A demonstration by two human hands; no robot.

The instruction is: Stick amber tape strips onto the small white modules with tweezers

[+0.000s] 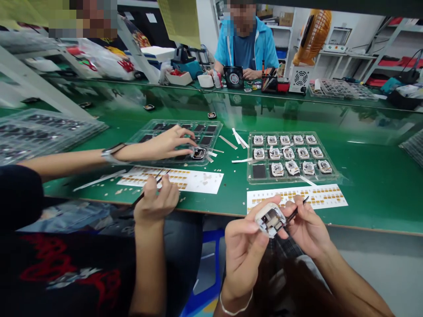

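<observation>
Left hand (pixel 243 244): bare, with slender fingers.
Left wrist (pixel 235 299): ringed by one thin bangle (pixel 237 313), pale and silvery, a plain loop that sits loose.
Right hand (pixel 306 228): bare too, slim-fingered.
Right forearm (pixel 352 277): uncovered as far as I can see it.
Lap cloth (pixel 287 249): dark, crossed by fine paler lines, a check by the look of it.
Grey fold (pixel 312 268): light, soft, just beside the check.
Brown patch (pixel 299 288): very dark, blurred; garment or hair, I can't tell.

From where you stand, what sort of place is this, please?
Probably a small-electronics assembly or repair workshop: a long green workbench bears a clear plastic tray of white watch-like cases, and the right hand holds dark tweezers.
</observation>
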